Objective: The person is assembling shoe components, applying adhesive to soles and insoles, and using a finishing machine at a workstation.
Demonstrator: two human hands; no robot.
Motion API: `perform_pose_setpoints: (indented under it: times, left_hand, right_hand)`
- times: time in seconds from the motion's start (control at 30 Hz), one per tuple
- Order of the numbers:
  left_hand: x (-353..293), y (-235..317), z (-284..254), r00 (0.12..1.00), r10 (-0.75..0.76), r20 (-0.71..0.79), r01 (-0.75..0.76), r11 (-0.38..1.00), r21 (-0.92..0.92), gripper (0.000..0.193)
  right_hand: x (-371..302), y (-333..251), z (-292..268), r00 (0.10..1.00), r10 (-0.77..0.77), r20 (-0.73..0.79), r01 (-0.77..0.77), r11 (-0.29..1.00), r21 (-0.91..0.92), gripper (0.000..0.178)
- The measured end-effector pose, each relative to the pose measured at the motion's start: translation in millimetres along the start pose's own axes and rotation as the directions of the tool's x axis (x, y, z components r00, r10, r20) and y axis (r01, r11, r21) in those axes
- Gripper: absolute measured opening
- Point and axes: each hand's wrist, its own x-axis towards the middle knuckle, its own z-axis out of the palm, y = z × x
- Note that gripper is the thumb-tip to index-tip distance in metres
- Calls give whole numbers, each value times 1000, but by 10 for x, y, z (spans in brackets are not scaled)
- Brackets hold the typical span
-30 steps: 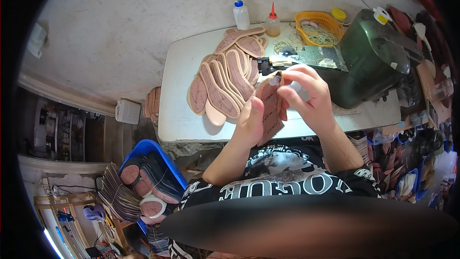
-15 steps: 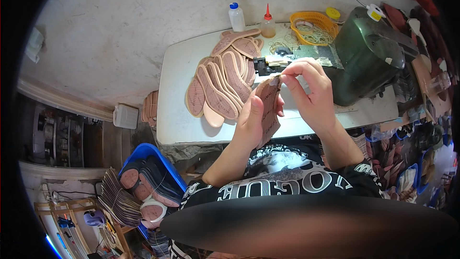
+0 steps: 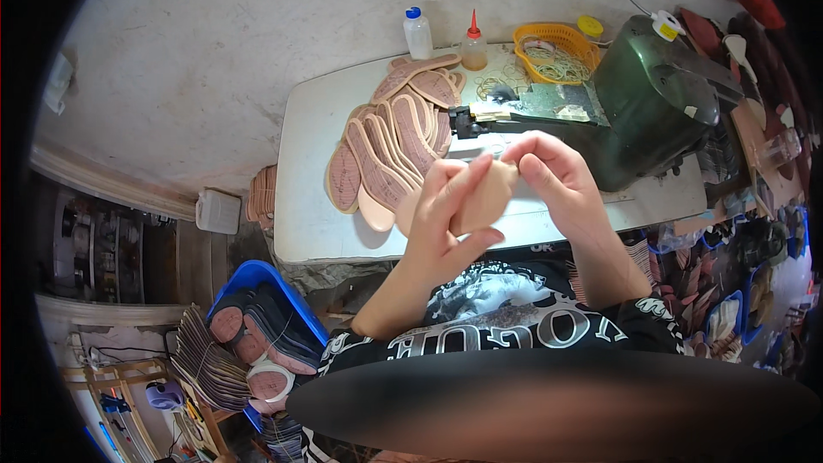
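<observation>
A tan insole [image 3: 482, 202] is held over the table's front edge, its plain side showing. My left hand [image 3: 439, 227] is closed around it, fingers on top and thumb at the near edge. At the insole's far right tip, my right hand [image 3: 561, 189] pinches with thumb and forefinger; the fingers partly hide that edge. A pile of insoles [image 3: 364, 159], brown patterned with pale rims, lies left of the hands. Beyond them reaches the narrow black end of a dark green machine [image 3: 639, 99], which looks like a sewing machine.
On the white table [image 3: 300, 163] stand a blue-capped bottle [image 3: 417, 37], a red-tipped bottle [image 3: 474, 51] and a yellow basket [image 3: 591, 50] with cord. A blue crate [image 3: 296, 296] of bundled insoles sits at lower left, near a white canister [image 3: 217, 211]. Piled materials crowd the right.
The insole has been turned over, from its brown patterned face to its tan side. My left hand has rolled with it, and both hands have come slightly nearer to me.
</observation>
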Motion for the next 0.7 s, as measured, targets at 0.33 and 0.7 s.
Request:
perform_pose_setpoints:
  times: [0.33, 0.7]
  left_hand:
    - [85, 122, -160, 968, 245, 62, -248, 879, 408, 62]
    - [-29, 20, -154, 941, 323, 98, -337, 883, 325, 62]
  right_hand:
    - [-28, -353, -129, 873, 402, 277, -461, 866, 195, 13]
    - [40, -429, -110, 814, 448, 369, -525, 839, 140, 11]
